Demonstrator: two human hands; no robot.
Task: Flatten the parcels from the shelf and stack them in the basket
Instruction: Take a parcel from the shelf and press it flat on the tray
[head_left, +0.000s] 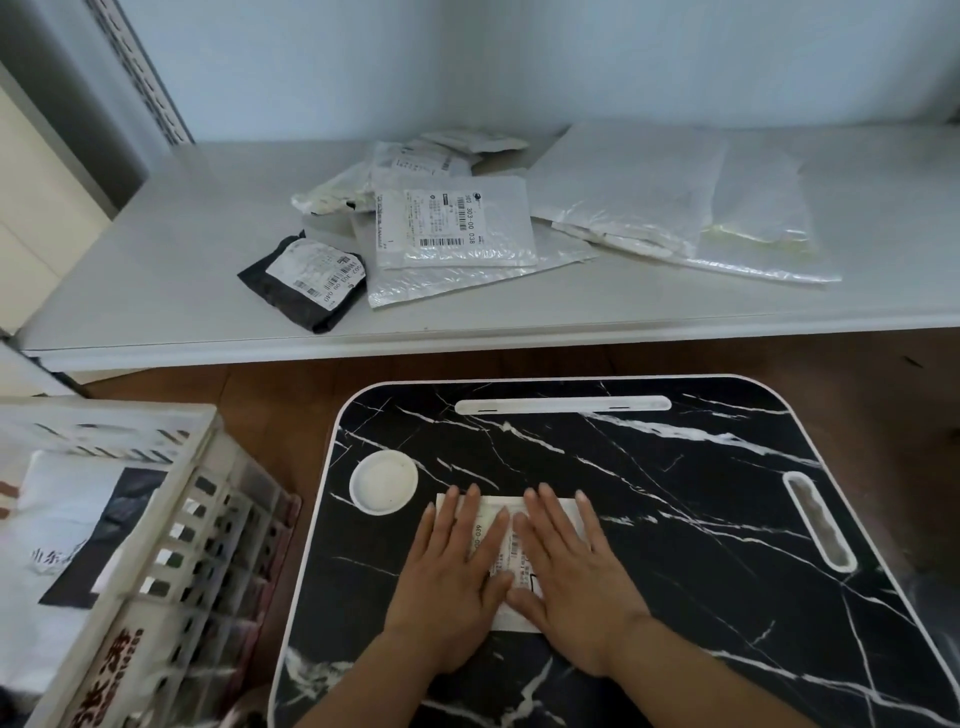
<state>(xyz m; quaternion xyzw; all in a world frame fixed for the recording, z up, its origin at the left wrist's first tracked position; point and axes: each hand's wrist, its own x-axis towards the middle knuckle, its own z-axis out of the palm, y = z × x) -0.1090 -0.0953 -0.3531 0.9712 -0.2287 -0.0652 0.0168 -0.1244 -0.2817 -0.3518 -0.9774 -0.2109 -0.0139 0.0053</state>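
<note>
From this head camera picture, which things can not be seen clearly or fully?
- White parcel on the black tray: mostly covered by the left hand and right hand; its label cannot be read.
- Basket: cut off by the left and bottom edges; its contents show only partly.
- Parcels piled on the shelf: the lower ones are hidden by the labelled silver parcel on top.
- Black parcel: label print too small.

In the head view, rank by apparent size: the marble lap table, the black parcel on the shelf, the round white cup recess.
1. Marble lap table, though nearest the camera.
2. Black parcel.
3. Cup recess.
</note>
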